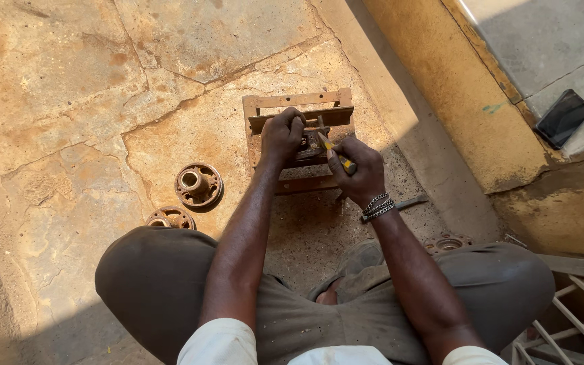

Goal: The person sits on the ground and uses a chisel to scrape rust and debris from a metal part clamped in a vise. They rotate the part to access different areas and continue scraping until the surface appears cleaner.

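I squat over a rusty metal frame (297, 101) that lies flat on the stone floor. A small dark metal part (311, 143) sits in the frame's middle. My left hand (280, 135) is closed around that part and the frame's crossbar. My right hand (359, 170), with a chain bracelet on the wrist, grips a yellow-handled tool (332, 150) whose tip points into the part.
Two rusty round hubs (198, 184) (170, 218) lie on the floor at my left knee, and a third hub (446, 242) at my right knee. A metal rod (410, 202) lies behind my right wrist. A dark phone (563, 117) rests on the raised ledge at right. A metal grille (576, 318) is at bottom right.
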